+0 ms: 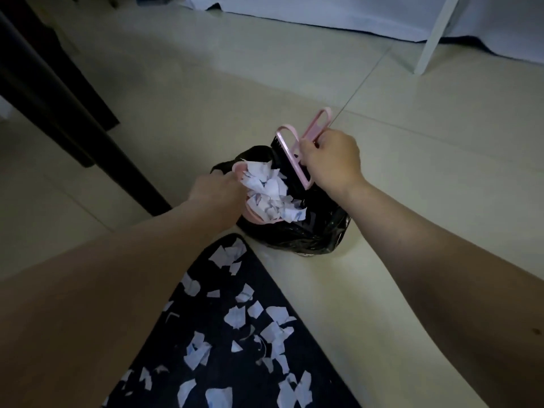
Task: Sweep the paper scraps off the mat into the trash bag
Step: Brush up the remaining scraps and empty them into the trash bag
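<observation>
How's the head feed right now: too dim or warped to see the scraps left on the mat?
Head view: dim, with wide-angle bending at the edges; white paper scraps still stand out on the dark mat; faint sheen on the trash bag.

White paper scraps (235, 319) strewn over dark mat (309, 348); black trash bag (309, 231) open.

Dim room, low light. Pale beige glossy tile floor (206, 92) with thin grout lines. Dark, near-black furniture leg (59, 92) runs diagonally at left. White slanted furniture leg (435, 36) top right, white draped cloth (323, 13) hanging behind it to the floor.
</observation>
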Tool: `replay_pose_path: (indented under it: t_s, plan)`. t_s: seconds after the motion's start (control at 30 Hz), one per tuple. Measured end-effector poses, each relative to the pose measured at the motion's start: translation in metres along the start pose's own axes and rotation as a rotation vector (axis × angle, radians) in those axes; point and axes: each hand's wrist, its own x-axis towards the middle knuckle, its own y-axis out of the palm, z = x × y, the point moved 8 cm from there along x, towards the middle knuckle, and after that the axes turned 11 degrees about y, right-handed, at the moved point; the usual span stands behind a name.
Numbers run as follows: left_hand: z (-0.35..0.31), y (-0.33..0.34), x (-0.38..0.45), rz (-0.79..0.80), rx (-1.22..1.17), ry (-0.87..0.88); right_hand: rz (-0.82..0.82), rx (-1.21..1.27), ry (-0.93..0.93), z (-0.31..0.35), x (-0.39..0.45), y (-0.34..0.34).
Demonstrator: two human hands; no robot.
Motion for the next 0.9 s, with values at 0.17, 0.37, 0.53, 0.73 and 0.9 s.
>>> replay_pose_path:
  t_s: [0.17,0.37,0.53,0.73,0.9]
  plan:
    - [-0.008,-0.007,0.005,0.058,0.123,-0.047,0.007,-0.070,0.024,-0.020,0.000,0.010]
    - [-0.013,-0.013,0.006,0.044,0.172,-0.040,0.149,0.079,0.097,-0.024,-0.008,0.027]
    - [-0.017,-0.020,0.008,0.030,0.216,-0.006,0.170,-0.022,0.145,-0.040,-0.011,0.042]
    - [-0.014,-0.026,0.005,0.036,0.313,-0.006,-0.066,-0.102,0.224,-0.058,-0.002,0.016]
    - [-0.014,-0.025,0.002,0.033,0.315,0.005,0.021,0.102,0.223,-0.048,-0.006,0.021]
